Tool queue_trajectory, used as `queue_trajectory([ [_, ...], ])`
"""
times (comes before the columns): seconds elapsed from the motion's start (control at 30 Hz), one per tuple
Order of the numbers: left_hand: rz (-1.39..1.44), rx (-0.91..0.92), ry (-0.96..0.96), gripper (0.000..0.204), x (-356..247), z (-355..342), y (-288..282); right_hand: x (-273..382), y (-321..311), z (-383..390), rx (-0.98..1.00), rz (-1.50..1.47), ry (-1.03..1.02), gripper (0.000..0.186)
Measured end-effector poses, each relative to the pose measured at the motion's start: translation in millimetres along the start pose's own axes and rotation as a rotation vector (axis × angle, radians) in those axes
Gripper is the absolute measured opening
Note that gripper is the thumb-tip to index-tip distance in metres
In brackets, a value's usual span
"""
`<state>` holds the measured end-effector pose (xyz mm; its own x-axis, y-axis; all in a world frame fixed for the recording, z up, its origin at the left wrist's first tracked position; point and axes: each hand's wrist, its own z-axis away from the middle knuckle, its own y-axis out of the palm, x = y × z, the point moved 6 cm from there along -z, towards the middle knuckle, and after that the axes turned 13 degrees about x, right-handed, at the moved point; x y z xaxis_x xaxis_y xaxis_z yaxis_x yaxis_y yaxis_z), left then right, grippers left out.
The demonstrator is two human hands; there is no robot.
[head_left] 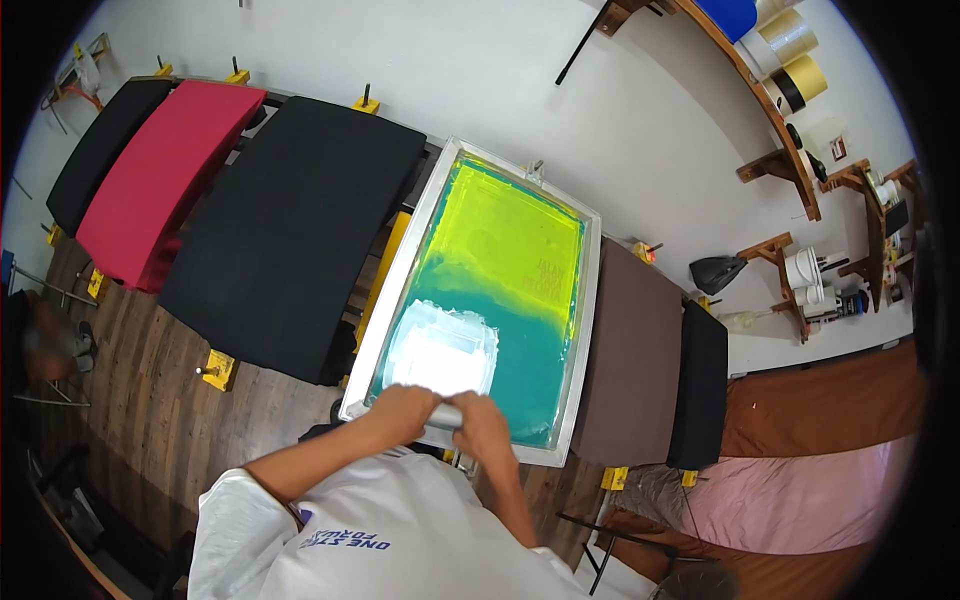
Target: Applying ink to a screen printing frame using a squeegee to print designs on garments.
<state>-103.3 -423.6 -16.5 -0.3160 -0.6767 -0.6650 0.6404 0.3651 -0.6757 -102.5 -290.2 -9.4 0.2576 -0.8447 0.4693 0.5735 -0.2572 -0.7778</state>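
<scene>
Our left hand (404, 413) and right hand (482, 428) clasp a grey bar (446, 414). Beyond, white paste (445, 348) lies on our screen (535, 370).

The frame (592, 260) is dull metal, the bar (449, 414) smooth, the ink (437, 345) thick and glossy. Matt, smooth cloth covers the panels (295, 230). The shelf (804, 187) is wood, the bag (715, 273) shiny plastic, the floor (135, 365) wood-grained.

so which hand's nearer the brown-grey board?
Right. The right hand is left of the brown-grey board, across the screen frame's right rail; the left hand is farther left.
</scene>
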Motion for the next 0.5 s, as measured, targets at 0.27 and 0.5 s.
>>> queue_trajectory([
  [0.27, -0.036, -0.205, -0.051, 0.029, 34.7, -75.7, -48.3, -36.2, -51.0, -83.0, -0.022, 0.136, -0.034, 0.036],
  [0.5, 0.011, -0.300, 0.052, 0.040, 16.0, -11.0, 12.6, -4.5, -1.0, -16.8, -0.025, 0.030, 0.006, 0.049],
])
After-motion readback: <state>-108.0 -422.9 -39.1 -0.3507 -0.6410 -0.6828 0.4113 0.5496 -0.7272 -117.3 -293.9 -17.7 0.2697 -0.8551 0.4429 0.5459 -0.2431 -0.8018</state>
